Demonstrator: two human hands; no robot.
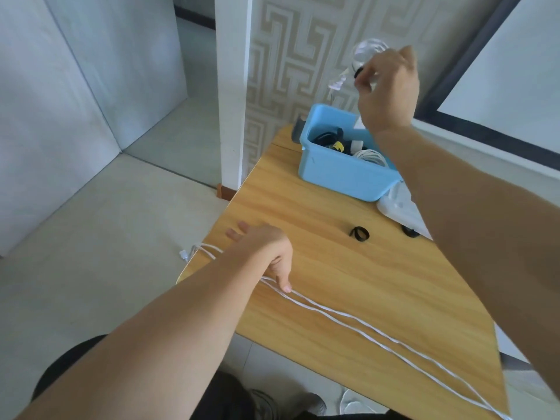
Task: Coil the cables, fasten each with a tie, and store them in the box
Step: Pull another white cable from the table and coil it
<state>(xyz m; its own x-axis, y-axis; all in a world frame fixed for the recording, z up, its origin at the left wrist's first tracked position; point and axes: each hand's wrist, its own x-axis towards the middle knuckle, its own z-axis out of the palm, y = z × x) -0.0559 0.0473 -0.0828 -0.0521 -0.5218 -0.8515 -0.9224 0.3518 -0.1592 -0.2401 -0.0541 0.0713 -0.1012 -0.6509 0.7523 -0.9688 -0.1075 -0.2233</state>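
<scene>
1. Right now your right hand [386, 86] is raised above the far end of the blue box [342, 174], its fingers [363, 81] curled round a blurred white coiled cable [365, 54] with a dark tie on it; that coil hangs above the box's far rim.
2. Your left hand [263, 253] lies on the counter [348, 277] near its left edge, thumb pressed down onto the loose white cable [348, 318], the other fingers stretched flat.
3. That loose cable runs long-axis from the left edge toward the near right corner, one plug dangling off the left edge.
4. A spare black tie [359, 232] lies mid-counter, between box and cable, probably nearer your right hand once it empties.
</scene>
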